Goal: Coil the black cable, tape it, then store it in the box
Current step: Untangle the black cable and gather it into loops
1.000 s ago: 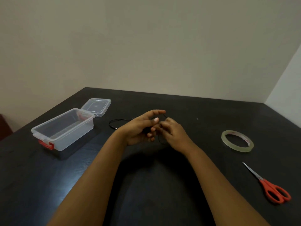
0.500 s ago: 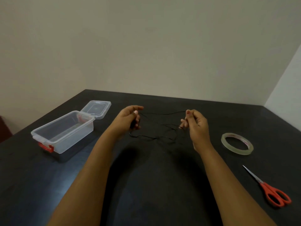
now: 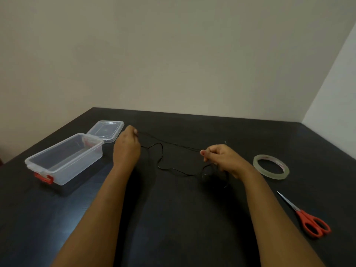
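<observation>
Dark matte table carried everything. Clear plastic box w/ red latches sat open at left, its clear lid flat behind it. left hand and right hand were held mid-table, well apart. Orange-handled scissors and clear tape roll lay at right. Thin black cable: each hand's grip pinched tight on it, one span taut btwn hands, slack looped below.

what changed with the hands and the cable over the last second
The left hand moved left toward the lid and the right hand moved right toward the tape roll, drawing a length of the black cable out between them. Both were bunched together mid-table before and both still pinch the cable. The box, lid, tape roll and scissors stayed put.
</observation>
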Demonstrator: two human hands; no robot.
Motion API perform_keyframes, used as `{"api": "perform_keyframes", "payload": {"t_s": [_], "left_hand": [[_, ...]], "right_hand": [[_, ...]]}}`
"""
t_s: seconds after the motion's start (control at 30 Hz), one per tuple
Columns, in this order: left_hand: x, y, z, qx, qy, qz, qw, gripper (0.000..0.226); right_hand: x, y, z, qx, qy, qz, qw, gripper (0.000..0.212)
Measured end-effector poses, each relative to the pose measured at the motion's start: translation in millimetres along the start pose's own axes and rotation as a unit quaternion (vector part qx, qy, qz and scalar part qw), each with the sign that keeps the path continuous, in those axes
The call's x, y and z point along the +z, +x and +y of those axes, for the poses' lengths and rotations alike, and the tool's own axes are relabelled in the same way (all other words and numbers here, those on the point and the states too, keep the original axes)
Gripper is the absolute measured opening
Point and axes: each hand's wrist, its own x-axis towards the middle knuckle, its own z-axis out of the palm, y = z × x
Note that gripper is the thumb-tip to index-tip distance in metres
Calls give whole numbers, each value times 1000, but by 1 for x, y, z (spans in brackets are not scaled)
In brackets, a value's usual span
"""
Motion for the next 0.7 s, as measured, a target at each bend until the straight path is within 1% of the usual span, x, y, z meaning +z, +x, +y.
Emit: {"api": "perform_keyframes", "payload": {"t_s": [0.07,0.13,0.17,0.2,0.23,0.3,0.33,0.37,0.4,0.43,0.47,0.5,0.53,0.57,0.63,0.7], "left_hand": [[1,1,-6,-39,13,-14,999,21],[3,2,-9,-55,89,-66,992,21],[5,2,-9,-47,140,-94,985,20],[7,0,-5,-28,167,-104,980,19],[11,-2,0,6,156,-92,983,18],[20,-12,20,109,45,-47,992,20],[24,-20,36,151,-28,-53,987,25],[29,-30,51,175,-103,-90,975,31],[32,-41,66,180,-170,-135,959,34],[34,-51,79,164,-227,-175,944,32],[34,-59,88,130,-277,-201,931,28],[34,-62,93,91,-310,-211,922,25],[32,-62,95,56,-319,-214,922,24],[29,-59,94,31,-299,-214,930,25],[23,-48,88,13,-223,-234,946,29],[16,-38,84,6,-218,-276,936,28]], "right_hand": [[-7,-1,8,-2,34,53,998,34],[-11,0,14,-8,80,111,991,33],[-11,1,15,-18,95,135,986,33],[-11,3,15,-38,91,158,983,32],[-9,4,12,-67,69,178,979,31],[-1,6,4,-136,6,191,972,26],[6,7,-1,-171,-18,180,968,23],[15,8,-6,-202,-34,161,965,20],[25,8,-11,-220,-44,145,964,18],[32,8,-15,-228,-54,135,963,17],[37,8,-18,-234,-68,136,960,17],[38,7,-20,-240,-84,146,956,18],[37,7,-19,-248,-99,159,950,18],[35,7,-17,-257,-112,170,945,18],[28,7,-14,-262,-128,168,942,17],[22,7,-11,-251,-122,158,947,17]]}}
